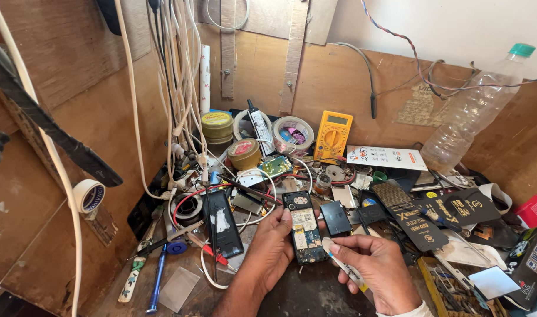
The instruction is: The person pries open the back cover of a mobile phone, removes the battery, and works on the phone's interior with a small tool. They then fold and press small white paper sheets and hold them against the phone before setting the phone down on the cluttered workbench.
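Note:
My left hand (pixel 269 249) grips an opened mobile phone (pixel 304 227) by its left side; the phone lies back-up with its cover off and its circuit board and a white label showing. My right hand (pixel 379 269) holds a thin white flat tool (pixel 341 262) whose tip rests against the phone's lower right edge. A small black battery (pixel 335 218) lies on the bench just right of the phone. A black back cover (pixel 222 222) with white patches lies to the left.
A yellow multimeter (pixel 333 135) leans on the wooden back wall. Solder tins (pixel 217 125), tape rolls (pixel 292 131), red and black probe leads, screwdrivers (pixel 157 278) and black packets (pixel 439 211) crowd the bench. A clear plastic bottle (pixel 474 108) stands right. White cables (pixel 177 88) hang at the left.

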Demonstrator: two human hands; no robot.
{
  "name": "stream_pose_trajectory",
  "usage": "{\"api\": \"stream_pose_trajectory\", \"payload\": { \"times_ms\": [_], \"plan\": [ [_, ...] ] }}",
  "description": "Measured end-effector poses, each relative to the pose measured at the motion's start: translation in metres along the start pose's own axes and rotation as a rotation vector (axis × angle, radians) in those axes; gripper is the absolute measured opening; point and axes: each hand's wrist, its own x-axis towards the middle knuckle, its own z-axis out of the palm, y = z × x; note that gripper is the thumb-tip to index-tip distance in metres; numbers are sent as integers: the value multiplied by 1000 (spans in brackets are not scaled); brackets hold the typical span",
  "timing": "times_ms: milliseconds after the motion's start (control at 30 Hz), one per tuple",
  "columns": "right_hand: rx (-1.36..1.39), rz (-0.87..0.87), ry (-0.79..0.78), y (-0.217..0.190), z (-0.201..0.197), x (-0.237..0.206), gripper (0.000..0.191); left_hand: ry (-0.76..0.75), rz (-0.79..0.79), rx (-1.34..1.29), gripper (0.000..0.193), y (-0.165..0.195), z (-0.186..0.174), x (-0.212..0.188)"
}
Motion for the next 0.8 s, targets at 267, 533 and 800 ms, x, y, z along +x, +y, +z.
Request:
{"api": "stream_pose_trajectory", "payload": {
  "times_ms": [267,533,800],
  "plan": [
    [187,142,-122,6,-12,8,29,-19,-14,-5,33,1,1,0],
    [94,55,2,8,-1,1,31,-9,0,-1,36,2,1,-2],
    [-194,-56,127,13,11,-10,40,-3,23,-14,34,-3,-1,1]
  ]
}}
